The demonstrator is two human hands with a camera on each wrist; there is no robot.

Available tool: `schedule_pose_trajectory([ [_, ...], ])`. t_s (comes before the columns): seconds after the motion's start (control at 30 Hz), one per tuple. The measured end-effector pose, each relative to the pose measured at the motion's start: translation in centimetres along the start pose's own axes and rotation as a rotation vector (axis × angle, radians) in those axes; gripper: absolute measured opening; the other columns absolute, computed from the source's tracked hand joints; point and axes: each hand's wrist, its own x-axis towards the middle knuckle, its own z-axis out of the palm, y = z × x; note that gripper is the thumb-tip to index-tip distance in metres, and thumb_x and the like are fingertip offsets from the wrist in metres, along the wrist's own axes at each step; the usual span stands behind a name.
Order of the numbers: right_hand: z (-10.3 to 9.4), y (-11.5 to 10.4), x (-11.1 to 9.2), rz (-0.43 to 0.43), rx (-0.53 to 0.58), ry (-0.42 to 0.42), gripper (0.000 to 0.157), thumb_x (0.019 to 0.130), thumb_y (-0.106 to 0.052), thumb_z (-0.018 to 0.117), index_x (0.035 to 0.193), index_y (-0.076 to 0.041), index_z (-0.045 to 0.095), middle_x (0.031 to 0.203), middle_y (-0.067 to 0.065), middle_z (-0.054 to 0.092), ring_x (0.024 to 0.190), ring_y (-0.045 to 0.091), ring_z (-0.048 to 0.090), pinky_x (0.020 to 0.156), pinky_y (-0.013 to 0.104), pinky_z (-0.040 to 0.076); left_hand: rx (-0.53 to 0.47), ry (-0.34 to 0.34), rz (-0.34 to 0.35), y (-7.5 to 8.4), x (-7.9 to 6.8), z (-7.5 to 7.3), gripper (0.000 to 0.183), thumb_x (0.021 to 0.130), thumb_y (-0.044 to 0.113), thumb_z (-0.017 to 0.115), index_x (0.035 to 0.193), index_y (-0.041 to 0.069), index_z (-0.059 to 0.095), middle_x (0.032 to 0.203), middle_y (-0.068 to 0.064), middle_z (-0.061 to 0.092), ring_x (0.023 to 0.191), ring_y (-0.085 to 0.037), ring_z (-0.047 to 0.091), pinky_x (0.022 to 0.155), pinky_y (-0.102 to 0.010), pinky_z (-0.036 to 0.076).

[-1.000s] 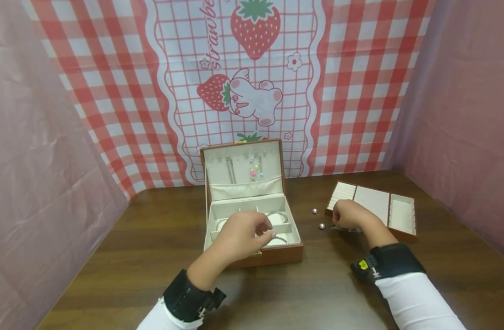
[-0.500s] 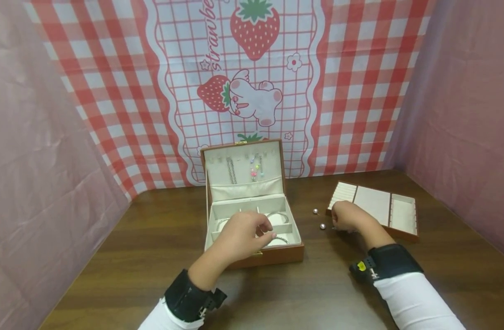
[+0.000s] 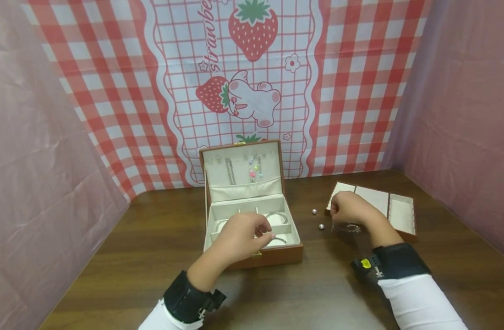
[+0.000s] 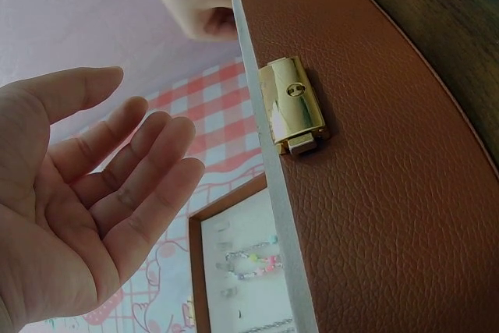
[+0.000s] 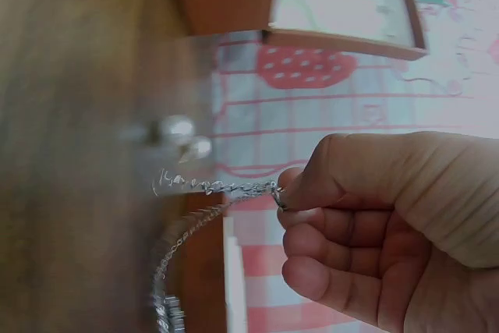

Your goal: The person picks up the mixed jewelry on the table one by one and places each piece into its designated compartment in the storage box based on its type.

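A silver chain (image 5: pixel 207 187) hangs from my right hand (image 3: pixel 351 208), its end pinched between thumb and forefinger. In the head view the lower part of the chain (image 3: pixel 353 228) shows just below that hand, in front of the tray. Over the front of the open jewelry box (image 3: pixel 276 254) hovers my left hand (image 3: pixel 241 236), its fingers loosely bent and holding nothing. The left wrist view shows the palm and the gold clasp (image 4: pixel 295 103) on the box front. Bracelets (image 3: pixel 282 239) lie in the box compartments, partly hidden behind the left hand.
Two pearl earrings (image 3: pixel 321 226) lie on the wooden table (image 3: pixel 153 243) between box and right hand. A brown tray (image 3: pixel 402 213) with a ring-roll section sits at the right. Necklaces (image 3: pixel 230 172) hang inside the raised lid, and a checked cloth (image 3: pixel 359 91) stands behind.
The right hand has risen slightly, lifting the chain so more of it hangs into view. My left hand holds the same place over the box.
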Motion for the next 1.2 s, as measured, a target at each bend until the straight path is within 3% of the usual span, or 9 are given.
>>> schedule_pose_trajectory([
  [0.2, -1.7, -1.4, -0.2, -0.04, -0.017, 0.051, 0.005, 0.072, -0.003, 0.066, 0.071, -0.007, 0.069, 0.067, -0.005, 0.058, 0.062, 0.012, 0.05, 0.059, 0.032, 0.045, 0.002, 0.004, 0.003, 0.0, -0.1, 0.0, 0.011, 0.087, 0.024, 0.073, 0.086, 0.013, 0.071, 0.078, 0.003, 0.067, 0.073, -0.012, 0.063, 0.065, -0.026, 0.049],
  [0.3, -2.4, -2.1, -0.5, -0.052, -0.054, 0.068, 0.008, 0.076, -0.002, 0.066, 0.081, -0.003, 0.073, 0.073, -0.001, 0.064, 0.066, 0.014, 0.054, 0.063, 0.036, 0.048, 0.001, 0.007, 0.002, 0.0, -0.1, -0.1, 0.011, 0.087, 0.024, 0.073, 0.086, 0.013, 0.071, 0.078, 0.003, 0.067, 0.073, -0.012, 0.063, 0.065, -0.027, 0.049],
  [0.47, -3.5, -3.4, -0.9, -0.063, -0.098, 0.111, 0.009, 0.08, 0.002, 0.064, 0.082, -0.002, 0.072, 0.076, 0.002, 0.065, 0.069, 0.018, 0.056, 0.067, 0.042, 0.05, 0.004, 0.005, 0.011, 0.1, -0.1, 0.0, 0.01, 0.087, 0.023, 0.073, 0.086, 0.014, 0.071, 0.078, 0.003, 0.067, 0.073, -0.011, 0.063, 0.065, -0.027, 0.049],
  [0.9, -5.0, -6.8, -2.1, -0.139, -0.07, 0.27, 0.01, 0.085, 0.005, 0.065, 0.086, -0.003, 0.071, 0.082, 0.006, 0.065, 0.077, 0.022, 0.057, 0.073, 0.045, 0.05, -0.019, -0.027, -0.001, 0.3, -0.2, 0.0, 0.011, 0.087, 0.026, 0.073, 0.086, 0.014, 0.072, 0.077, 0.006, 0.065, 0.073, -0.009, 0.06, 0.065, -0.024, 0.047],
  [1.03, -5.3, -8.1, -2.6, -0.202, -0.047, 0.334, 0.012, 0.083, 0.007, 0.068, 0.088, -0.003, 0.07, 0.084, 0.005, 0.065, 0.077, 0.019, 0.057, 0.071, 0.042, 0.051, -0.026, -0.026, 0.011, 0.5, -0.3, 0.1, 0.011, 0.087, 0.026, 0.072, 0.086, 0.015, 0.072, 0.075, 0.008, 0.065, 0.072, -0.008, 0.059, 0.065, -0.023, 0.047],
  [1.2, -5.3, -9.6, -3.1, -0.34, -0.001, 0.443, 0.02, 0.078, 0.012, 0.071, 0.09, -0.004, 0.07, 0.086, 0.003, 0.065, 0.077, 0.013, 0.056, 0.068, 0.037, 0.05, -0.05, -0.015, 0.033, 0.7, -0.2, 0.2, 0.01, 0.087, 0.025, 0.072, 0.086, 0.015, 0.071, 0.074, 0.009, 0.063, 0.07, -0.006, 0.057, 0.064, -0.023, 0.046],
])
